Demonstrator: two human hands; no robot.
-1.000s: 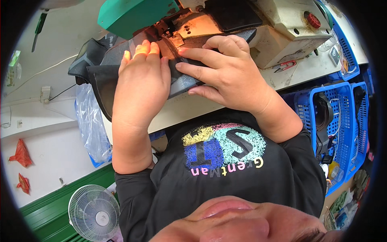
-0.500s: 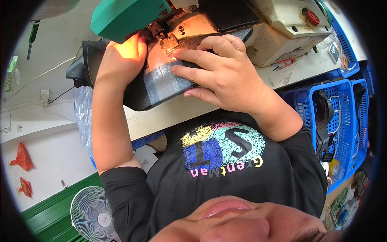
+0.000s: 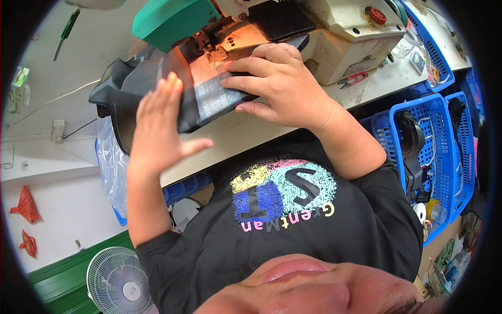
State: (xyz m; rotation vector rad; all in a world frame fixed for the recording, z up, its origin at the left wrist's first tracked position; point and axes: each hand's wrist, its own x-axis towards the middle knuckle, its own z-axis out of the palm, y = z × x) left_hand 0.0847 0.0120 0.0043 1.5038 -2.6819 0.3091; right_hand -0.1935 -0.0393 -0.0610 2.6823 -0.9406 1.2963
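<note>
My right hand (image 3: 280,81) lies with fingers apart on a black leather-like piece with a silvery-blue band (image 3: 214,99), its fingertips close to the metal presser foot (image 3: 216,55). That piece rests on the bed of a sewing machine with a green head (image 3: 172,21), and a lamp's orange glow falls on the stitching area. Over the left part of the piece, my left hand (image 3: 159,125) is stretched out, thumb spread wide, slightly blurred. Whether its palm touches the material cannot be told. Further left, the black piece curls up in folds (image 3: 117,78).
Red-handled thread snips (image 3: 353,80) lie on the white table right of the machine. Blue plastic baskets (image 3: 397,136) holding straps and spools stand at my right. A clear plastic bag (image 3: 111,162) hangs by the table's left side; a fan (image 3: 112,272) stands below.
My left hand has drawn back from beside the needle toward me and opened out. The right hand stays on the piece, and the folded left part of the material shows more.
</note>
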